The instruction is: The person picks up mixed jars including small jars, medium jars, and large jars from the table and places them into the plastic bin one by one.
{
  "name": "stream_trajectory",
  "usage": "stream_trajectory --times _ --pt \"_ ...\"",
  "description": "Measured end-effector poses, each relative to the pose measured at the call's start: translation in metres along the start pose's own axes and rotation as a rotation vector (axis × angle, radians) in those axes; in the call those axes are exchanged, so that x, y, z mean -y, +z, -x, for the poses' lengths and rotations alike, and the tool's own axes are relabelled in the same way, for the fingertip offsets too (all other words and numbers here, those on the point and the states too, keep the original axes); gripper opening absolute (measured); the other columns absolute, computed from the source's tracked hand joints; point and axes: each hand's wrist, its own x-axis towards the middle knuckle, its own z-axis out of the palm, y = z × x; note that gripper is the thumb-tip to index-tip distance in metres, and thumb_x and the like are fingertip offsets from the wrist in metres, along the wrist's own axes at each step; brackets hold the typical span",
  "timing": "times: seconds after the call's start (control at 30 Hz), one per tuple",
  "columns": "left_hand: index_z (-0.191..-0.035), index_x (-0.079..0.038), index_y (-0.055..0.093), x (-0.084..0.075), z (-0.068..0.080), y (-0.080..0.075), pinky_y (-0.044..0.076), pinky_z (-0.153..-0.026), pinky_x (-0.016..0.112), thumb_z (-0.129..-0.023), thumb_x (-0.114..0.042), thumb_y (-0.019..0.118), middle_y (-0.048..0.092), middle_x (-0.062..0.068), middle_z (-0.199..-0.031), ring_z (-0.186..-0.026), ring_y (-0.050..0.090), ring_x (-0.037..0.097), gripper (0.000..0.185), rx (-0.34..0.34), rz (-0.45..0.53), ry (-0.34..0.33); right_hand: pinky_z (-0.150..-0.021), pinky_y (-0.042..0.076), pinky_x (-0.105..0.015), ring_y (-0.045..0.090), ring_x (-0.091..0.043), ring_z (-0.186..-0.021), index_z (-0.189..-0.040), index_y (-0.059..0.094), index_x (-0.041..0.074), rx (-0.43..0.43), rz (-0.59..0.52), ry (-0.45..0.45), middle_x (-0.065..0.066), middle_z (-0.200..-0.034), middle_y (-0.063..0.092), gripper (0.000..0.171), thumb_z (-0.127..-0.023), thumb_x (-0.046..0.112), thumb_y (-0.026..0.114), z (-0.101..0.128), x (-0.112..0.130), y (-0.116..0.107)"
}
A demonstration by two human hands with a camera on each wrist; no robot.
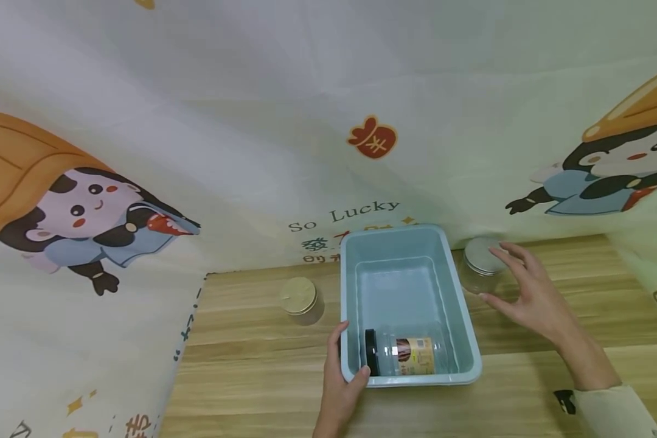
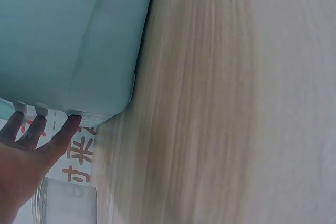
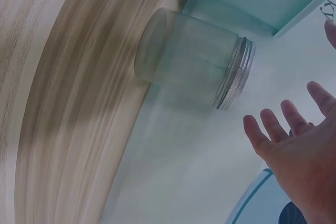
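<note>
A light blue plastic basin [image 1: 394, 267] stands in the middle of the table. At its front left corner my left hand [image 1: 340, 380] holds the rim, thumb over the edge and fingers against the outer wall, as the left wrist view also shows. Inside the basin a clear plastic jar [image 1: 416, 356] with a black lid lies on its side. To the right of the basin stands a clear jar [image 3: 189, 56] with a silver lid. My right hand [image 1: 531, 298] is spread beside it, thumb and fingers apart; the right wrist view shows a gap between fingers and lid.
Left of the basin stands another clear jar [image 1: 302, 301] with a gold-toned lid. Behind the wooden table [image 1: 241, 365] hangs a printed cloth [image 1: 263, 170] with cartoon figures, and the basin's far end is close to it.
</note>
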Motion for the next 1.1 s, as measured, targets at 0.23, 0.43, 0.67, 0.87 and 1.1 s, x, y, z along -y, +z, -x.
stream_trajectory --times 0.23,0.43,0.67,0.87,1.1 --pt "-0.150 -0.021 0.036 0.000 0.000 0.000 0.035 -0.108 0.033 -0.081 -0.015 0.070 0.043 0.020 -0.147 -0.129 0.045 0.039 0.077 0.006 0.010 0.001 -0.089 0.036 -0.069 0.039 -0.052 -0.126 -0.146 0.047 0.008 -0.006 -0.014 0.028 -0.026 -0.145 0.039 0.090 -0.066 0.010 0.088 0.000 -0.002 0.000" --pt "-0.150 -0.015 0.035 -0.002 0.000 -0.001 0.039 -0.104 0.033 -0.081 -0.014 0.069 0.045 0.020 -0.145 -0.124 0.048 0.038 0.077 0.019 0.028 -0.011 -0.093 0.034 -0.072 0.038 -0.052 -0.126 -0.146 0.046 0.005 -0.012 -0.055 0.061 -0.027 -0.145 0.037 0.092 -0.065 0.007 0.089 0.001 -0.009 0.004" --pt "-0.150 -0.010 0.034 -0.003 0.000 0.000 0.040 -0.104 0.033 -0.082 -0.014 0.069 0.045 0.019 -0.145 -0.124 0.048 0.038 0.076 0.016 0.039 -0.011 -0.097 0.034 -0.068 0.039 -0.051 -0.125 -0.145 0.046 0.004 -0.024 -0.055 0.060 -0.029 -0.144 0.038 0.093 -0.062 0.003 0.089 0.001 -0.015 0.008" --pt "-0.150 -0.011 0.034 -0.002 0.000 -0.001 0.040 -0.104 0.034 -0.082 -0.015 0.069 0.045 0.019 -0.145 -0.124 0.049 0.037 0.076 0.010 0.024 -0.004 -0.092 0.033 -0.073 0.038 -0.055 -0.124 -0.146 0.045 0.004 -0.013 -0.054 0.071 -0.030 -0.143 0.037 0.093 -0.063 0.003 0.089 0.000 -0.015 0.007" --pt "-0.150 -0.012 0.034 -0.001 -0.001 0.000 0.037 -0.107 0.034 -0.083 -0.015 0.069 0.043 0.017 -0.147 -0.128 0.046 0.038 0.076 0.015 0.022 0.000 -0.093 0.033 -0.072 0.038 -0.055 -0.123 -0.144 0.046 0.001 -0.025 -0.047 0.075 -0.031 -0.141 0.038 0.094 -0.061 0.001 0.089 0.000 -0.020 0.008"
